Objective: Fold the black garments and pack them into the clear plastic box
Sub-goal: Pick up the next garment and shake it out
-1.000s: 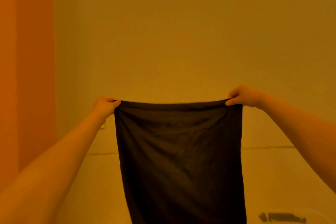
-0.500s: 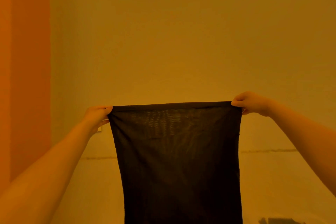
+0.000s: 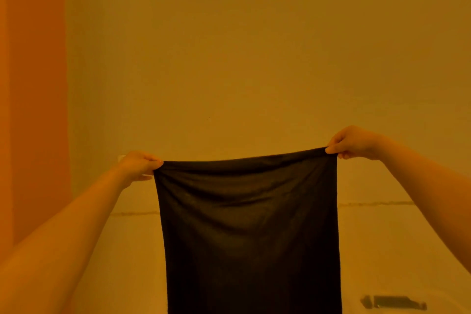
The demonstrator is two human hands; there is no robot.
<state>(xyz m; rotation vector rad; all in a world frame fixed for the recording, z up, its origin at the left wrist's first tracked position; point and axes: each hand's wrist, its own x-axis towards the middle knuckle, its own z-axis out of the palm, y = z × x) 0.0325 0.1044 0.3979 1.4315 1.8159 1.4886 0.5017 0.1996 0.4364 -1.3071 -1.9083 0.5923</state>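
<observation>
garment: one black garment, held up in the air in front of the person, hanging flat from its top edge; bottom runs out of frame
left hand: left hand pinches the top left corner, fingers curled round the hem
right hand: right hand pinches the top right corner, sits a bit higher than the left, so the top edge slopes
top edge: slack, sags slightly between the two hands, soft creases below it
surface: pale flat surface below and behind the cloth, meets the wall at a seam
other: dark flat object lying low right on the surface, too dim to identify
box: clear plastic box not in view
progress: looks early for this piece; spread out, no fold visible yet
left to do: fold it, put it in the box; how many are already packed, cannot tell
count: 1 garment, 2 hands, 1 dark object, 0 boxes visible
</observation>
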